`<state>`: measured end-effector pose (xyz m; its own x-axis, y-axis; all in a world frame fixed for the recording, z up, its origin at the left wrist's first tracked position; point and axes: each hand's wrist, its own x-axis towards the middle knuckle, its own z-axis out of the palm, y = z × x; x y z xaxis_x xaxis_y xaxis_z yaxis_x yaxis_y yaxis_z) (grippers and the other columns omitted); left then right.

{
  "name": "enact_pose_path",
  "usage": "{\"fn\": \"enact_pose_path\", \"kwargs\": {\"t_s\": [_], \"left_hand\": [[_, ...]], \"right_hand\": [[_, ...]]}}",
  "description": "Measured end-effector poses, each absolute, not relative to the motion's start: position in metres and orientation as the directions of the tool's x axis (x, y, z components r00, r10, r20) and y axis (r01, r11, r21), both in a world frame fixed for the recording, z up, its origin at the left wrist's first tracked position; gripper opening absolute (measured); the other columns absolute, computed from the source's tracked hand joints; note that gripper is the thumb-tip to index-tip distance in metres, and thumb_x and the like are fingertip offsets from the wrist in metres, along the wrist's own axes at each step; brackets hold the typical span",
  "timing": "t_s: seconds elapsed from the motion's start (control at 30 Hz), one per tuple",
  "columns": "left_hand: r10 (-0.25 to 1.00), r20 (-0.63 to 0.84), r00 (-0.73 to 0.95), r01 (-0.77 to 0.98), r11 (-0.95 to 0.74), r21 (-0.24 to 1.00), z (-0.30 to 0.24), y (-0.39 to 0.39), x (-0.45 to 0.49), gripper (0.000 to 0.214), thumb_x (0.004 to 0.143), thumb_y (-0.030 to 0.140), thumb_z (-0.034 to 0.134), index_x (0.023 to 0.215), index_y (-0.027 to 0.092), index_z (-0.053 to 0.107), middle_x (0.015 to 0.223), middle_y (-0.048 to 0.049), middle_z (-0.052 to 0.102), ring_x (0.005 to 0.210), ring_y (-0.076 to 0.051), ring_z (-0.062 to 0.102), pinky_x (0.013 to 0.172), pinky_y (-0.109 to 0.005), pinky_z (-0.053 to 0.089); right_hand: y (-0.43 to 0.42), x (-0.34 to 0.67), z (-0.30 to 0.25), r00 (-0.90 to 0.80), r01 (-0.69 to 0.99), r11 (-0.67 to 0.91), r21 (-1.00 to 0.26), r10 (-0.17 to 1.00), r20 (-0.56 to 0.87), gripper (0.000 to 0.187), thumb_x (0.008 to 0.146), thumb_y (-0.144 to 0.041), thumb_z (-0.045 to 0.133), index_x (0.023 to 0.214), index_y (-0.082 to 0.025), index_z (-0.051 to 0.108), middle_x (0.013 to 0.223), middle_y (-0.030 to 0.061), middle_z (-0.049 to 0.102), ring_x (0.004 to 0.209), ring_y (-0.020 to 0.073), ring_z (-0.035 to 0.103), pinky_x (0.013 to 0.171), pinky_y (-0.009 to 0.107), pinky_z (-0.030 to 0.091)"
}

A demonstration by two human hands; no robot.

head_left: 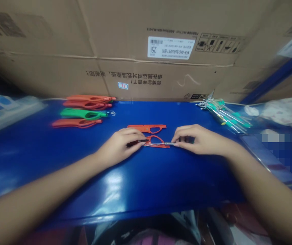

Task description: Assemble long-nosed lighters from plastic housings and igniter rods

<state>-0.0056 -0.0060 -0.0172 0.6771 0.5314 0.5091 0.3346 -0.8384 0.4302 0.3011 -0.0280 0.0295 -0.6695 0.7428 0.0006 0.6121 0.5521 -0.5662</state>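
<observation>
- A cardboard wall [125, 34] closes off the back, perhaps to stop things slipping over the edge.
- The blue desk [110, 180] fills the space before it, a flat bed for the small pieces.
- Orange and green handles [78, 113] lie roughly side by side at the left, probably grouped to leave the middle free.
- A loose bundle of metal and green parts [222, 112] sits at the right, seemingly within reach.
- The left hand [121, 143] pinches the left end of the near orange shell [157, 145], apparently steadying it; I cannot tell whether it also grips something dark there.
- The right hand [195, 139] pinches the thin metal rod [170, 143] by its end, likely for fine aim over that shell.
- The far orange shell [138, 128] rests untouched just beyond.
</observation>
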Motion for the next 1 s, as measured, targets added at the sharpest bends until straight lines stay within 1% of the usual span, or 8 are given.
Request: {"fn": "enact_pose_path", "kwargs": {"t_s": [0.1,0.17,0.27,0.47,0.73,0.8,0.87,1.0], "left_hand": [[0.528,0.504,0.684,0.346,-0.842,0.414,-0.017,-0.006,-0.005,0.017,0.096,0.022,0.061,0.107,0.019,0.075,0.103,-0.0075,0.076,0.094,-0.019,0.072,0.085,-0.032,0.058],[0.53,0.498,0.687,0.349,-0.841,0.413,-0.017,-0.006,-0.005,0.017,0.096,0.022,0.062,0.106,0.019,0.075,0.103,-0.0074,0.076,0.095,-0.019,0.072,0.085,-0.031,0.057],[0.534,0.49,0.69,0.347,-0.837,0.423,-0.017,-0.006,-0.005,0.017,0.097,0.023,0.061,0.107,0.018,0.074,0.103,-0.0072,0.077,0.094,-0.018,0.072,0.085,-0.031,0.056],[0.529,0.484,0.697,0.352,-0.841,0.411,-0.016,-0.007,-0.005,0.016,0.097,0.024,0.062,0.106,0.018,0.074,0.102,-0.0067,0.076,0.094,-0.018,0.071,0.085,-0.031,0.054],[0.535,0.481,0.695,0.337,-0.833,0.439,-0.015,-0.008,-0.005,0.016,0.096,0.023,0.062,0.105,0.017,0.073,0.101,-0.0074,0.075,0.093,-0.018,0.071,0.084,-0.03,0.056],[0.537,0.482,0.692,0.34,-0.832,0.438,-0.015,-0.009,-0.004,0.016,0.096,0.023,0.062,0.105,0.017,0.073,0.101,-0.0077,0.075,0.093,-0.018,0.071,0.084,-0.03,0.056],[0.54,0.484,0.689,0.343,-0.831,0.438,-0.016,-0.009,-0.004,0.016,0.097,0.024,0.061,0.105,0.018,0.073,0.102,-0.0079,0.075,0.093,-0.018,0.071,0.085,-0.031,0.057],[0.54,0.484,0.688,0.339,-0.83,0.444,-0.017,-0.009,-0.004,0.017,0.097,0.024,0.061,0.105,0.018,0.074,0.101,-0.0077,0.074,0.093,-0.018,0.07,0.085,-0.031,0.057]], "right_hand": [[-0.028,0.301,0.029,-0.676,0.61,0.555,-0.566,0.737,-0.005,0.015,0.093,-0.025,0.059,0.096,-0.019,0.073,0.097,0.0069,0.072,0.079,0.0164,0.064,0.068,0.029,0.049],[-0.028,0.301,0.029,-0.68,0.611,0.57,-0.549,0.733,0.005,0.015,0.093,-0.024,0.059,0.096,-0.019,0.073,0.097,0.0069,0.072,0.081,0.0169,0.064,0.071,0.03,0.049],[-0.028,0.301,0.029,-0.688,0.619,0.601,-0.506,0.725,0.019,0.015,0.094,-0.023,0.059,0.096,-0.019,0.073,0.097,0.0064,0.071,0.084,0.0173,0.064,0.074,0.03,0.048],[-0.031,0.302,0.032,-0.693,0.659,0.62,-0.426,0.721,-0.022,0.017,0.096,-0.024,0.057,0.1,-0.021,0.073,0.097,0.0055,0.071,0.083,0.0176,0.064,0.073,0.03,0.047],[-0.033,0.299,0.031,-0.685,0.694,0.663,-0.281,0.728,0.024,0.023,0.097,-0.026,0.055,0.103,-0.025,0.077,0.098,0.0062,0.072,0.091,0.0223,0.066,0.077,0.034,0.049],[-0.033,0.299,0.03,-0.691,0.688,0.677,-0.262,0.721,0.047,0.021,0.095,-0.026,0.057,0.104,-0.024,0.077,0.102,0.0077,0.071,0.094,0.0237,0.065,0.08,0.037,0.049],[-0.034,0.296,0.028,-0.687,0.684,0.686,-0.246,0.72,0.1,0.021,0.094,-0.028,0.06,0.107,-0.024,0.076,0.107,0.009,0.07,0.096,0.0249,0.064,0.084,0.039,0.049],[-0.036,0.28,0.018,-0.635,0.697,0.675,-0.243,0.738,0.23,0.024,0.097,-0.035,0.058,0.112,-0.022,0.071,0.111,0.0102,0.068,0.103,0.0251,0.061,0.09,0.042,0.046]]}}
